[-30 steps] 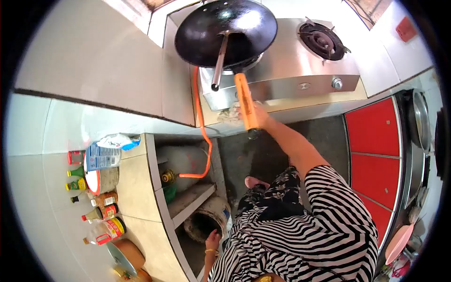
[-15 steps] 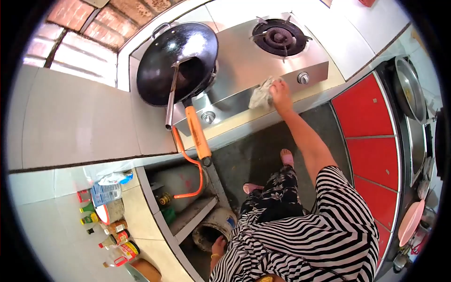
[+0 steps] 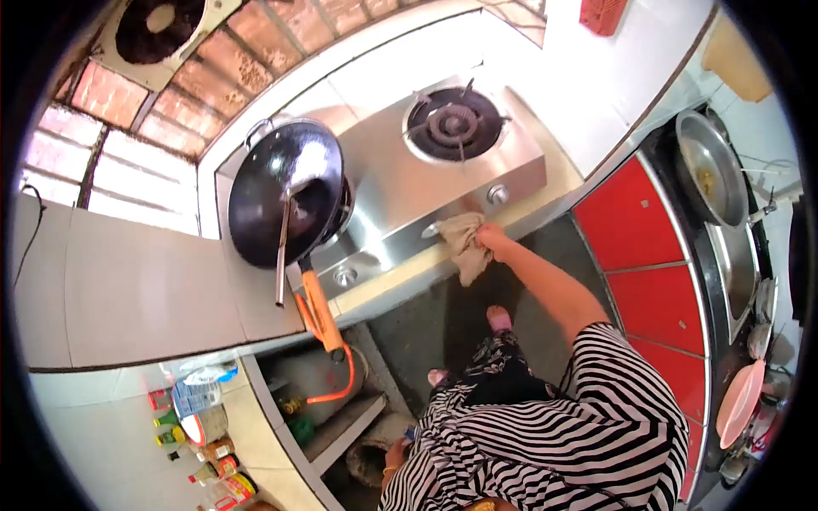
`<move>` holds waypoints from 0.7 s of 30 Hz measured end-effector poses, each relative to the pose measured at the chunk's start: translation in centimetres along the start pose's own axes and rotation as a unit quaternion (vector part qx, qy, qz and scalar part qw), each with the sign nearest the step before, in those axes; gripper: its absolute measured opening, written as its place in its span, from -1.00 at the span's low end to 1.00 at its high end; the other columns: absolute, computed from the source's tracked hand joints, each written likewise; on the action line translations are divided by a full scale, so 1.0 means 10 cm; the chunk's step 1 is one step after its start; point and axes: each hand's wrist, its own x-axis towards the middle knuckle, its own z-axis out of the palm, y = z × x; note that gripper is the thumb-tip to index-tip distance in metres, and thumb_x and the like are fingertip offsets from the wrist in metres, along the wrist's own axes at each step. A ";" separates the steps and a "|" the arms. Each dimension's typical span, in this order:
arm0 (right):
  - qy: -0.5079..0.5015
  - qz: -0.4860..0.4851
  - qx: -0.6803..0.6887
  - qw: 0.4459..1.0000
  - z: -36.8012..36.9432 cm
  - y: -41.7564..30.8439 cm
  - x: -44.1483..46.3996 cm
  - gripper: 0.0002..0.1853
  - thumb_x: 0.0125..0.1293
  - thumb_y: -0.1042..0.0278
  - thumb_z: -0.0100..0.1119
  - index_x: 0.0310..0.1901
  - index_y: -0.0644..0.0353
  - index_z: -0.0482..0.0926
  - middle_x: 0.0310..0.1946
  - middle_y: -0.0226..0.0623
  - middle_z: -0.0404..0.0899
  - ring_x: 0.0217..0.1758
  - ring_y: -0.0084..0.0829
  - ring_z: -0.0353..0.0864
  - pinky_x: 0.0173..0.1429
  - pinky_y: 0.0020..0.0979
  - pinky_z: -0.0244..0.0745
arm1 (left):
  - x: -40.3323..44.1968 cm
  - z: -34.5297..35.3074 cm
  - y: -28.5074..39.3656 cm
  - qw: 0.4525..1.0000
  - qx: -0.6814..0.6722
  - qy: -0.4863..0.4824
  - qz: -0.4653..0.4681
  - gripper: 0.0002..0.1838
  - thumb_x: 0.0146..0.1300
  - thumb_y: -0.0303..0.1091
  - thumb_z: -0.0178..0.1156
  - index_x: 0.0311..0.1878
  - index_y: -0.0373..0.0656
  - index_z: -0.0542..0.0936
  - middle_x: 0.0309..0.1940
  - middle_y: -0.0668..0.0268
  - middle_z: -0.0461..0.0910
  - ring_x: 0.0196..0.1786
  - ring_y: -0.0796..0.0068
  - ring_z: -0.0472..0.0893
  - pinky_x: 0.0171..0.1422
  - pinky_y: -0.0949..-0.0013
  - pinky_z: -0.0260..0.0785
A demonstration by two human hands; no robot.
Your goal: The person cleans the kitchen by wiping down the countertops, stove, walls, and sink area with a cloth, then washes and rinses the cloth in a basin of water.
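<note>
My right hand (image 3: 489, 238) is closed on a bunched beige cloth (image 3: 464, 243), which hangs over the front edge of the steel gas stove (image 3: 388, 200), between its two knobs. The cloth's lower end droops past the counter edge. Low by my side, my left hand (image 3: 395, 453) is next to a worn bucket (image 3: 368, 460); its fingers are mostly hidden. A black wok (image 3: 256, 204) with an orange handle (image 3: 319, 311) sits on the left burner, and a metal spatula (image 3: 283, 247) rests in it.
The bare right burner (image 3: 452, 123) has a black pan support. Below the counter, an orange hose (image 3: 341, 387) runs to a gas cylinder (image 3: 324, 366). Bottles and jars (image 3: 223, 464) line the lower left. Red cabinets (image 3: 635, 213) and a metal basin (image 3: 711, 170) stand at right.
The cloth in my right hand has come off the stove's top edge down its front and now hangs longer. The view has shifted, showing more of the wall and a fan above.
</note>
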 end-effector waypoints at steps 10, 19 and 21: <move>0.050 -0.216 0.011 0.975 -1.58 -1.30 0.49 -0.83 -0.18 0.59 -0.10 -0.47 0.15 0.38 -0.61 -0.33 0.31 -0.53 -0.46 0.34 -0.42 -0.44 0.27 | 0.31 -0.66 1.79 0.989 -0.141 0.002 -0.055 -0.58 0.11 -0.16 -0.01 0.05 -0.06 0.37 -0.17 0.14 0.52 -0.12 0.23 0.51 -0.06 0.31 0.32; 0.065 -0.075 -0.300 0.949 -1.36 -1.23 0.89 -0.92 -0.09 0.41 0.03 -0.49 0.14 0.38 -0.50 -0.20 0.40 -0.37 -0.14 0.43 -0.26 -0.21 0.33 | 0.50 -0.89 1.62 0.984 -0.069 0.155 0.059 -0.61 0.06 -0.22 0.05 0.00 -0.03 0.41 -0.30 0.14 0.54 -0.24 0.17 0.54 -0.17 0.23 0.37; 0.028 -0.371 -0.317 0.872 -1.79 -1.23 1.14 -0.94 -0.10 0.42 0.02 -0.53 0.15 0.37 -0.55 -0.19 0.39 -0.41 -0.13 0.42 -0.32 -0.25 0.32 | 0.31 -1.30 1.91 0.965 0.017 0.243 0.093 -0.64 0.07 -0.31 0.04 -0.01 -0.07 0.42 -0.35 0.16 0.55 -0.31 0.21 0.56 -0.25 0.28 0.38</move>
